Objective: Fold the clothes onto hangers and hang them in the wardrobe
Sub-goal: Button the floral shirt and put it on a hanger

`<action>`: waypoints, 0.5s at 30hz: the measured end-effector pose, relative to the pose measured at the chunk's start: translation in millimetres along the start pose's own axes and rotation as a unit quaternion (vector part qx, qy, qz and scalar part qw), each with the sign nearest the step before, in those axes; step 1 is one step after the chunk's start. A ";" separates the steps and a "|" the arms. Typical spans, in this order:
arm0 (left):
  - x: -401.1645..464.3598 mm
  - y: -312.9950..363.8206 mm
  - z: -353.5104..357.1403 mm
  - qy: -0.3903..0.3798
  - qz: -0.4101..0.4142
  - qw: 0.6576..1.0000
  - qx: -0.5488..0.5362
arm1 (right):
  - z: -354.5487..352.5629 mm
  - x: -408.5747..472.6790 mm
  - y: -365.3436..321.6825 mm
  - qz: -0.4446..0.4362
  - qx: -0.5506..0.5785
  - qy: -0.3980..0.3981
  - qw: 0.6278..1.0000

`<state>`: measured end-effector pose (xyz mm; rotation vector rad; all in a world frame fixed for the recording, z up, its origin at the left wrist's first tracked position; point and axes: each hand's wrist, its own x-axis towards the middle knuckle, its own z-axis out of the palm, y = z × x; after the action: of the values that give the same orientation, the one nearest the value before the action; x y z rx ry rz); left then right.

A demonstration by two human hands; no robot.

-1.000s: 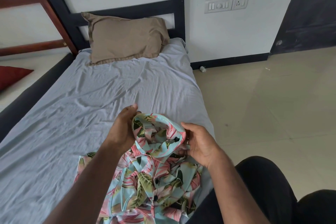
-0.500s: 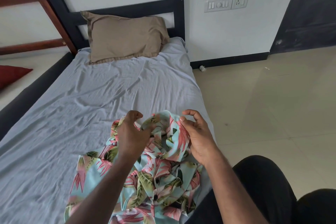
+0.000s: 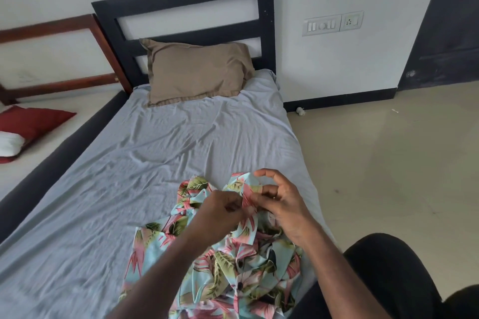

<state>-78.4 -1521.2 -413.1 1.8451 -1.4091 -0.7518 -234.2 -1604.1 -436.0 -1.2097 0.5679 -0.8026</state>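
Pinching a fold of the shirt [image 3: 223, 264] near its collar end, the left hand [image 3: 220, 211] has thumb and fingers [image 3: 234, 206] curled onto the cloth. The right hand [image 3: 281, 204] meets it from 3 o'clock, thumb and forefinger nipping the same raised edge while the other fingers arch loosely above. Both hands sit touching at the top of the garment, neither clearly nearer.

From the fingers the shirt runs back toward 6 o'clock, its long axis roughly along the bed [image 3: 155, 163], with the button placket in a crumpled line down the middle and one panel spread flat toward 7 o'clock. It lies on the near right part of the sheet, close to the bed's edge and the person's knee [image 3: 388, 274].

Judging by this, the collar is being sorted out before a hanger goes in. No hanger or wardrobe shows, and no container.

Far off at 12 o'clock a pillow [image 3: 197, 70] leans on the headboard.
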 end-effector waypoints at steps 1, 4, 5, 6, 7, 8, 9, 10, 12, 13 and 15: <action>0.7 2.4 -5.0 -0.002 0.010 1.000 0.017 | 3.5 -1.0 -1.9 -0.005 -0.003 0.004 1.000; 4.8 2.1 -19.9 -0.071 0.022 0.994 -0.086 | 2.2 0.2 -8.3 -0.036 -0.027 0.055 0.997; 4.5 7.7 -28.8 -0.115 0.014 0.980 -0.161 | -2.2 1.4 -13.5 -0.051 -0.042 0.073 0.995; 7.1 17.4 -41.7 -0.158 0.008 0.961 -0.228 | -6.6 3.6 -23.2 -0.065 -0.063 0.072 0.993; 12.5 29.6 -56.6 -0.200 0.007 0.943 -0.265 | -10.5 7.5 -35.2 -0.066 -0.090 0.051 0.992; 20.2 44.8 -73.0 -0.232 0.017 0.934 -0.270 | -11.6 12.1 -50.6 -0.056 -0.105 0.007 0.993; 28.5 65.5 -93.5 -0.261 0.032 0.931 -0.255 | -9.8 18.7 -69.5 -0.046 -0.100 -0.055 0.992; 36.4 88.5 -112.9 -0.288 0.048 0.928 -0.229 | -6.3 24.7 -89.0 -0.039 -0.076 -0.118 0.989; 44.7 136.7 -156.2 -0.329 0.089 0.924 -0.171 | 9.4 31.1 -130.9 -0.034 -0.043 -0.217 0.975; 49.4 153.5 -168.8 -0.343 0.100 0.923 -0.146 | 14.7 35.0 -143.0 -0.029 -0.046 -0.251 0.966; 55.8 186.0 -189.9 -0.349 0.117 0.923 -0.108 | 21.9 44.6 -163.9 -0.022 -0.068 -0.284 0.956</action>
<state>-22.3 -1575.0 -152.9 1.2435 -1.8434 -1.4607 -229.0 -1650.1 -271.2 -1.5053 0.1242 -0.4207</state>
